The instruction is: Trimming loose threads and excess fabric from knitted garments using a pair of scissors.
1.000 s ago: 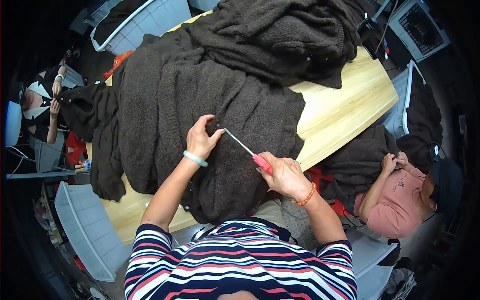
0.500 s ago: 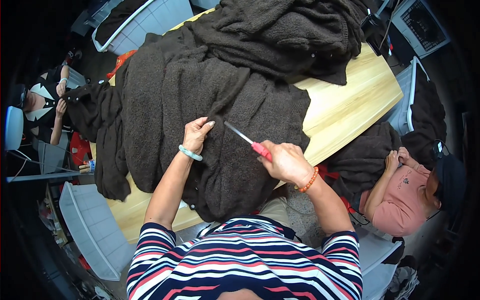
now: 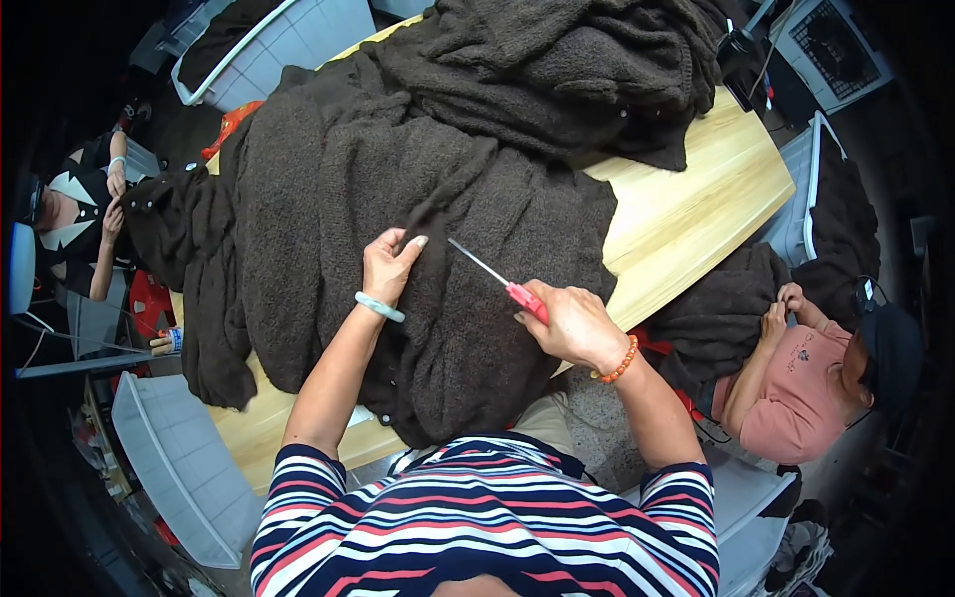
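Right hand (image 3: 575,326) round a red-handled tool (image 3: 528,301), left hand (image 3: 388,271) apparently with brown knit (image 3: 373,189) in pinch

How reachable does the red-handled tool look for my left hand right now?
Probably yes: your left hand is over the dark knit fabric, near the tip of the red-handled tool, with nothing visible between. Its handle, though, is in your right hand.

No lettering, label, number or sign can be read — anywhere.
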A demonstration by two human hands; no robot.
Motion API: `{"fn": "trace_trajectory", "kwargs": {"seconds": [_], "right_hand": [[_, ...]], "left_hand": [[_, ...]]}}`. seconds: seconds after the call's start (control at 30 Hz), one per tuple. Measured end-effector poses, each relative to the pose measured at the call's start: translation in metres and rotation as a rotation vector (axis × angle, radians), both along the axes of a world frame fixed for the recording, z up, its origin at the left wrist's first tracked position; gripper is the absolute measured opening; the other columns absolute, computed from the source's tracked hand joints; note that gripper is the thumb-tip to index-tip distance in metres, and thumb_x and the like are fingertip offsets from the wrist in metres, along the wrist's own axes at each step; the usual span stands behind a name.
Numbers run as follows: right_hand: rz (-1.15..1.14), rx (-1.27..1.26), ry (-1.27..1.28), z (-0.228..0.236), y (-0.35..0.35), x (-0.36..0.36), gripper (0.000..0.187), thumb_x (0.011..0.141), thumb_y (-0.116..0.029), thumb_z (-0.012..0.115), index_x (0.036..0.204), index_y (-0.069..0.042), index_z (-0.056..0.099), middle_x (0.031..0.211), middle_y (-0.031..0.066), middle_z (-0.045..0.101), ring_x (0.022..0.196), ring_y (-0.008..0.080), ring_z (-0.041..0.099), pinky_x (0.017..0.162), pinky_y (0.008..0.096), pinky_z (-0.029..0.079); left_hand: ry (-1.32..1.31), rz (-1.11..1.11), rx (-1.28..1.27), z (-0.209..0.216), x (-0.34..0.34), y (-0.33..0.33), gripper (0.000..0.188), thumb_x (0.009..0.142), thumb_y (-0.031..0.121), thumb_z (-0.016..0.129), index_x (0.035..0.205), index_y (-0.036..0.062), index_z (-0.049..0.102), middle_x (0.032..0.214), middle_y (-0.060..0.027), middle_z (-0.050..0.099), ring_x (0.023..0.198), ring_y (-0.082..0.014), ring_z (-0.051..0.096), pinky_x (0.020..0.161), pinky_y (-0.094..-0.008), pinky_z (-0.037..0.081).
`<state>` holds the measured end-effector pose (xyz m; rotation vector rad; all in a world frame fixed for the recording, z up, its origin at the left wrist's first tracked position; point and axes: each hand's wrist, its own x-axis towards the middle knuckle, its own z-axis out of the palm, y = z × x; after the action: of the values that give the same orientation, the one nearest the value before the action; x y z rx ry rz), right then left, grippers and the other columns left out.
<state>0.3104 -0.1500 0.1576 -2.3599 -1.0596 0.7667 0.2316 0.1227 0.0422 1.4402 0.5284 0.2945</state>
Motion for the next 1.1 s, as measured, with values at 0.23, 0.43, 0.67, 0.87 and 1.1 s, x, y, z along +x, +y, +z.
{"fn": "trace_trajectory", "kwargs": {"seconds": [0.23, 0.43, 0.67, 0.87, 1.1], "right_hand": [[-0.1, 0.003, 0.021, -0.004, -0.015, -0.005, 0.021, 0.089, -0.024, 0.061, 0.102, -0.008, 0.057, 0.077, 0.0213, 0.066, 0.079, 0.0422, 0.065, 0.074, 0.0515, 0.051], [-0.127, 0.007, -0.018, 0.0, -0.009, 0.002, 0.024, 0.088, -0.026, 0.062, 0.105, -0.009, 0.059, 0.077, 0.0216, 0.066, 0.078, 0.0423, 0.065, 0.072, 0.052, 0.05], [-0.15, 0.025, -0.044, -0.003, 0.01, 0.019, 0.025, 0.088, -0.029, 0.063, 0.102, -0.009, 0.059, 0.081, 0.0208, 0.066, 0.081, 0.042, 0.065, 0.073, 0.052, 0.051], [-0.118, 0.023, -0.024, 0.004, 0.016, 0.025, 0.023, 0.088, -0.024, 0.061, 0.098, -0.004, 0.059, 0.084, 0.0223, 0.068, 0.085, 0.0412, 0.066, 0.078, 0.0511, 0.052], [-0.038, 0.067, -0.004, -0.014, 0.005, 0.026, 0.027, 0.088, -0.029, 0.062, 0.106, -0.01, 0.058, 0.084, 0.0202, 0.067, 0.085, 0.0413, 0.065, 0.077, 0.0496, 0.051]], "left_hand": [[0.155, -0.017, 1.015, 0.034, 0.06, -0.029, 0.03, 0.074, 0.015, 0.078, 0.097, 0.0061, 0.06, 0.085, -0.0114, 0.065, 0.077, -0.0288, 0.065, 0.072, -0.038, 0.052], [0.138, -0.212, 0.74, -0.001, 0.066, 0.011, 0.009, 0.082, 0.01, 0.068, 0.087, 0.0015, 0.069, 0.077, -0.0113, 0.07, 0.065, -0.0226, 0.065, 0.064, -0.0337, 0.051], [0.129, -0.3, 0.53, 0.001, 0.058, 0.02, 0.023, 0.087, 0.01, 0.066, 0.098, -0.01, 0.065, 0.083, -0.0169, 0.071, 0.078, -0.0109, 0.061, 0.072, -0.0296, 0.049], [0.089, -0.327, 0.309, -0.001, 0.048, 0.02, 0.023, 0.088, 0.003, 0.057, 0.108, -0.0066, 0.066, 0.093, -0.0063, 0.072, 0.085, -0.0087, 0.06, 0.078, -0.0251, 0.048], [0.111, -0.221, 0.344, 0.004, 0.051, 0.012, 0.04, 0.091, 0.001, 0.058, 0.131, 0.002, 0.058, 0.127, -0.0068, 0.062, 0.116, -0.0134, 0.056, 0.101, -0.0253, 0.04]]}}
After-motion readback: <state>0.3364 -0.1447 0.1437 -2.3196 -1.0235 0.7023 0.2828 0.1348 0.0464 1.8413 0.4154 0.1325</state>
